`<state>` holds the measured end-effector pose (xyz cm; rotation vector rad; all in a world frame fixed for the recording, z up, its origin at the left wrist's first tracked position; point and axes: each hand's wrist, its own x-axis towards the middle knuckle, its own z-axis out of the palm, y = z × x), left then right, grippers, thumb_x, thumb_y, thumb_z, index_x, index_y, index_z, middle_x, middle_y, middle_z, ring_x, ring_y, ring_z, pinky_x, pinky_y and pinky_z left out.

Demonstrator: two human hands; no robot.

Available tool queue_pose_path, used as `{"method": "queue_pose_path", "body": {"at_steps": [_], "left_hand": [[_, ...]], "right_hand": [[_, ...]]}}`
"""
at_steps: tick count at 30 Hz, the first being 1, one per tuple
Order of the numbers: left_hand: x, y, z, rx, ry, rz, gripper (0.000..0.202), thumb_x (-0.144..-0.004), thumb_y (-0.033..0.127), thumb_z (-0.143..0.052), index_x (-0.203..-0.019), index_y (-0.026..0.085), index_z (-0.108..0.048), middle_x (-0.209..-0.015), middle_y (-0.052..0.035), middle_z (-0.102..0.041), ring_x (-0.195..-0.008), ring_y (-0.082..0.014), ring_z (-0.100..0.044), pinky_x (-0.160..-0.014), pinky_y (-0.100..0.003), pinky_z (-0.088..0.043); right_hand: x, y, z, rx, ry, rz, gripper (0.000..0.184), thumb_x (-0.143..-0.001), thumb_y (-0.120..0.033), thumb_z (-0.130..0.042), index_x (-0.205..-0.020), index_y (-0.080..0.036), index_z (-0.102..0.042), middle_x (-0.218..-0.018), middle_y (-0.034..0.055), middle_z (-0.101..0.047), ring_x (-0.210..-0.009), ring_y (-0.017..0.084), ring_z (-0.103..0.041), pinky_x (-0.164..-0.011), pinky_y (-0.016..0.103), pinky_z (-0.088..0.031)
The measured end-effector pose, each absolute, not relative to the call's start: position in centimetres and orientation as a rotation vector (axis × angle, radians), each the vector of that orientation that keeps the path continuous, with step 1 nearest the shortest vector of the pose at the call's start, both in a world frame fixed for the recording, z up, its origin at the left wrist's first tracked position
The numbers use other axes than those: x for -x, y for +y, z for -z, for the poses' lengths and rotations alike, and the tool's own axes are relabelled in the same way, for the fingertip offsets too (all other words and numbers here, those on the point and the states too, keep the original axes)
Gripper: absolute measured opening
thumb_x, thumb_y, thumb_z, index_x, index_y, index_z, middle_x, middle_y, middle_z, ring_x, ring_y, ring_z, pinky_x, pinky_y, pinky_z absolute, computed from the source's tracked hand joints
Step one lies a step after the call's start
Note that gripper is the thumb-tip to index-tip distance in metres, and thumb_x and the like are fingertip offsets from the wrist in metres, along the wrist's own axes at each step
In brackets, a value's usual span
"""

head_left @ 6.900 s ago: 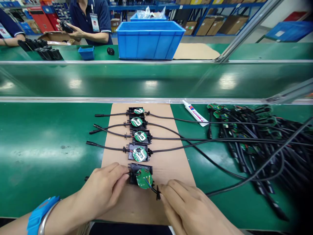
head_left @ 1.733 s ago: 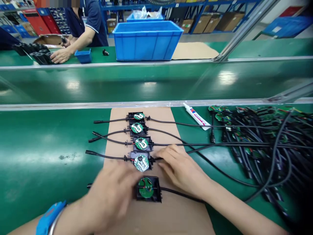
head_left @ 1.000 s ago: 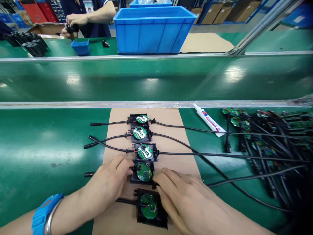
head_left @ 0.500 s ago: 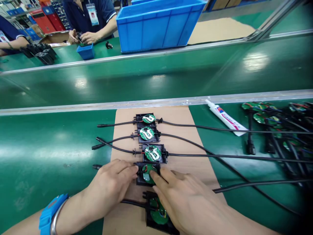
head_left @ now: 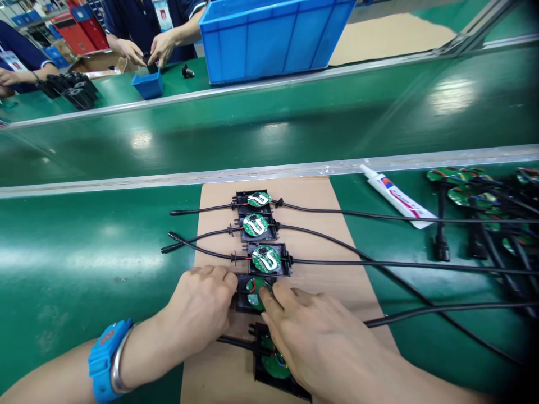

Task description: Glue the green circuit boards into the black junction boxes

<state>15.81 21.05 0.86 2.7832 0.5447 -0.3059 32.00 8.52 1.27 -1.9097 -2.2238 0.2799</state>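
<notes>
A column of black plastic cases, each with a round green circuit board, runs down a brown cardboard sheet (head_left: 227, 191). My left hand (head_left: 200, 308) is closed at the left end of the fourth case (head_left: 244, 306), where a cable enters; its fingertips are partly hidden. My right hand (head_left: 320, 331) covers that case's right end, with fingertips on its circuit board (head_left: 254, 294). Above, the third board (head_left: 266, 259) shows a white curved strip. A nearer case (head_left: 263, 370) lies partly beneath my right hand. Black cables (head_left: 328, 262) extend from both sides of the cases.
A white tube (head_left: 398, 196) lies right of the cardboard, beside a pile of wired boards (head_left: 467, 196). Beyond the metal rail stand a large blue bin (head_left: 273, 45) and a small blue box (head_left: 147, 85). Two co-workers sit across, one with hands (head_left: 164, 47) over the small box.
The view has shifted slightly. My left hand's fingers are curled more at the case's end, and my right fingertips stay on the board. The co-worker's hands have moved over the small blue box.
</notes>
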Motion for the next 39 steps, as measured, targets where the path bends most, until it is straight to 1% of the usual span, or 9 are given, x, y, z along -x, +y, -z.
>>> {"method": "queue_pose_path", "body": {"at_steps": [3,7,19,25,28,31,33,36,39], "left_hand": [[-15.1,20.5,-1.4,-2.878,0.515,0.104,0.026,-0.080,0.003,-0.042,-0.095,0.013,-0.061,-0.086,-0.0076,-0.063,-0.072,-0.0230,-0.060,-0.062,-0.041,-0.057],[-13.3,18.8,-0.9,-3.022,0.306,-0.131,0.042,-0.091,0.006,-0.031,-0.129,0.005,-0.048,-0.116,-0.0155,-0.062,-0.097,-0.0243,-0.062,-0.078,-0.036,-0.057],[-12.6,17.8,0.2,-3.094,0.254,0.004,0.048,-0.087,0.009,-0.036,-0.132,0.002,-0.048,-0.124,-0.0168,-0.059,-0.109,-0.0280,-0.058,-0.087,-0.036,-0.053],[-12.8,18.0,-0.2,-2.969,0.296,-0.005,0.048,-0.086,0.007,-0.035,-0.132,0.004,-0.049,-0.120,-0.0143,-0.060,-0.107,-0.0270,-0.057,-0.087,-0.036,-0.054],[-13.7,18.3,-0.8,-2.893,0.328,0.003,0.043,-0.087,0.009,-0.037,-0.126,0.006,-0.054,-0.113,-0.0125,-0.061,-0.099,-0.0253,-0.058,-0.083,-0.038,-0.054],[-15.0,18.7,-0.8,-2.832,0.157,-0.105,0.032,-0.093,0.013,-0.036,-0.115,0.008,-0.059,-0.117,-0.0123,-0.058,-0.107,-0.0244,-0.054,-0.094,-0.039,-0.049],[-15.5,18.9,-0.5,-2.765,0.088,-0.136,0.029,-0.096,0.014,-0.034,-0.107,0.010,-0.060,-0.117,-0.0110,-0.058,-0.108,-0.0227,-0.053,-0.096,-0.039,-0.047],[-15.6,19.1,0.1,-2.700,0.105,-0.105,0.030,-0.098,0.015,-0.033,-0.113,0.011,-0.058,-0.116,-0.0089,-0.059,-0.104,-0.0216,-0.054,-0.092,-0.038,-0.048],[-15.3,19.1,0.4,-2.715,0.074,-0.132,0.033,-0.099,0.016,-0.033,-0.123,0.011,-0.055,-0.127,-0.0081,-0.056,-0.110,-0.0221,-0.052,-0.094,-0.037,-0.046]], "right_hand": [[-31.9,8.5,-1.1,1.933,-2.221,-0.253,0.018,-0.071,-0.011,-0.055,-0.085,-0.017,-0.064,-0.070,0.0057,-0.059,-0.047,0.019,-0.048,-0.051,0.033,-0.005],[-32.1,8.7,-1.3,1.935,-2.208,-0.325,0.017,-0.069,-0.012,-0.058,-0.083,-0.017,-0.065,-0.072,0.0052,-0.060,-0.048,0.018,-0.049,-0.049,0.032,-0.010],[-32.4,9.4,-1.7,1.872,-2.225,-0.364,0.010,-0.077,-0.011,-0.054,-0.078,-0.018,-0.062,-0.071,0.0039,-0.057,-0.052,0.018,-0.052,-0.046,0.032,-0.023],[-31.8,8.4,-0.2,1.856,-2.281,-0.288,0.030,-0.077,-0.015,-0.059,-0.107,-0.011,-0.064,-0.081,0.0056,-0.061,-0.054,0.016,-0.053,-0.046,0.032,-0.026],[-32.5,8.4,-0.7,1.892,-2.263,-0.509,0.027,-0.085,-0.018,-0.052,-0.110,-0.016,-0.062,-0.085,0.0045,-0.061,-0.057,0.017,-0.055,-0.048,0.031,-0.028],[-34.0,8.5,-2.0,1.866,-2.075,-0.998,0.022,-0.091,-0.022,-0.048,-0.110,-0.023,-0.058,-0.095,0.0027,-0.061,-0.079,0.018,-0.061,-0.064,0.030,-0.042],[-34.9,8.5,-2.9,1.876,-1.884,-1.199,0.023,-0.087,-0.020,-0.051,-0.110,-0.022,-0.053,-0.099,0.0022,-0.061,-0.088,0.018,-0.059,-0.073,0.030,-0.044],[-35.9,8.3,-3.4,1.938,-1.765,-1.244,0.014,-0.083,-0.014,-0.048,-0.096,-0.019,-0.048,-0.086,0.0011,-0.058,-0.078,0.016,-0.054,-0.065,0.029,-0.040],[-36.3,8.2,-3.2,1.910,-1.851,-1.186,0.006,-0.087,-0.014,-0.042,-0.086,-0.019,-0.045,-0.082,0.0019,-0.054,-0.073,0.016,-0.051,-0.062,0.029,-0.037]]}}
